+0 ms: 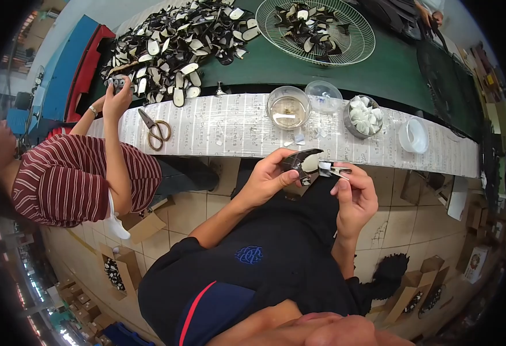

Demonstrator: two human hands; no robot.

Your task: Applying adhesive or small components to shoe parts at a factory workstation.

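Note:
In front of my chest, my left hand (276, 177) grips a black shoe upper (309, 164), its cream lining turned upward. My right hand (355, 196) pinches a small metal clip-like tool (339, 170) between thumb and fingers. A little white piece (325, 165) sits at the tool's tip, against or very close to the upper's right edge; I cannot tell which. Just beyond my hands, on the paper-covered bench edge (218, 130), stand a round container of clear liquid (288, 109) and a tub of white wads (363, 116).
Scissors (155, 130) lie at left on the bench. A heap of shoe pieces (172, 49) covers the far left, with a wire basket (354, 43) of more behind. A white cup (414, 135) and clear lid (323, 97) stand right. A co-worker (74, 179) sits left; cardboard boxes (127, 271) are on the floor.

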